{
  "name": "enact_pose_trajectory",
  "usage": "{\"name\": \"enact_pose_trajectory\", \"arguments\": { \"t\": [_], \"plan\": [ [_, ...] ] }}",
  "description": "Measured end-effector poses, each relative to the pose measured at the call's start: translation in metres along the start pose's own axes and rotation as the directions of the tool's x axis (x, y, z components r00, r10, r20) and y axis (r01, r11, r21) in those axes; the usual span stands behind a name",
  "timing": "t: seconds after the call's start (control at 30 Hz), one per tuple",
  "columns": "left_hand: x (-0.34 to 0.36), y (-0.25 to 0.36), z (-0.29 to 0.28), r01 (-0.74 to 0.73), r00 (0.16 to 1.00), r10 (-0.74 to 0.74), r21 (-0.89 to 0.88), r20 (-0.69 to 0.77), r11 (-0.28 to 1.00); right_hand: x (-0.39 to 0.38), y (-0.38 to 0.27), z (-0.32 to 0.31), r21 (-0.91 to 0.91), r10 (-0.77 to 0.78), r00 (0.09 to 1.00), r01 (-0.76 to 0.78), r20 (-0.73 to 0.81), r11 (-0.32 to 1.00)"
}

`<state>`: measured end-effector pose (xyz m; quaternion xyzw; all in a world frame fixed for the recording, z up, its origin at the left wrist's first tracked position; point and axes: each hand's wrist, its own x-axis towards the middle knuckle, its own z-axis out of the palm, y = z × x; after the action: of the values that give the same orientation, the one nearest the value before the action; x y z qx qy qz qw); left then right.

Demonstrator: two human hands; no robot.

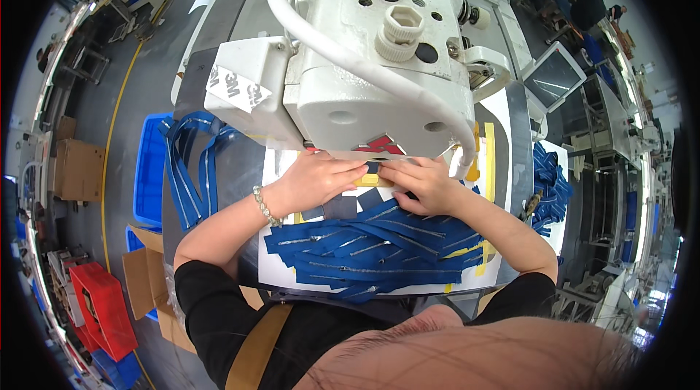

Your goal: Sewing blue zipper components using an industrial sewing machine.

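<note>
My left hand [321,182] lies under the front of a white industrial sewing machine head [379,109], its fingers stretched out together and pointing right. Opposite it, my right hand [423,184] has its fingers extended leftward and the thumb apart. Both sets of fingertips rest at a small dark piece [372,167] beside a yellow plate [368,180]; the machine head partly hides this spot. Just below the hands lie dark fabric squares [340,207]. A broad pile of blue zippers with metal teeth [379,248] spreads across the white work surface [273,266] nearer to me.
More blue zippers [191,171] hang over the table's left side, by a blue bin [148,171]. Another zipper heap [550,186] is at the right. A white hose [350,62] loops before the machine. A screen [554,76] stands right; cardboard boxes [149,273] sit lower left.
</note>
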<state>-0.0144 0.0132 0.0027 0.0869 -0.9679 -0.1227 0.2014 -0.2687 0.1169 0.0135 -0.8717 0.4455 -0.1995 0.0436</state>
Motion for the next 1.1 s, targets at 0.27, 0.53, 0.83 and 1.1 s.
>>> {"name": "enact_pose_trajectory", "arguments": {
  "t": [0.27, 0.53, 0.83, 1.1],
  "plan": [
    [-0.008, -0.006, 0.006, 0.016, 1.0, -0.015, -0.042, 0.007, 0.999, -0.016, -0.001, 0.008, -0.044, 0.009, 0.998, -0.012, -0.064, 0.999],
    [-0.009, -0.009, 0.009, 0.028, 1.0, -0.028, -0.035, 0.015, 0.999, -0.004, 0.0, 0.001, 0.007, 0.01, 1.0, -0.01, -0.007, 1.0],
    [-0.004, -0.01, 0.011, 0.0, 0.999, -0.004, -0.103, -0.039, 0.995, 0.001, 0.007, 0.005, 0.036, -0.038, 0.999, 0.039, -0.027, 0.999],
    [-0.001, -0.01, 0.005, 0.015, 1.0, -0.018, -0.124, -0.019, 0.992, 0.004, -0.001, -0.002, -0.012, 0.011, 1.0, -0.011, 0.001, 1.0]
  ]
}}
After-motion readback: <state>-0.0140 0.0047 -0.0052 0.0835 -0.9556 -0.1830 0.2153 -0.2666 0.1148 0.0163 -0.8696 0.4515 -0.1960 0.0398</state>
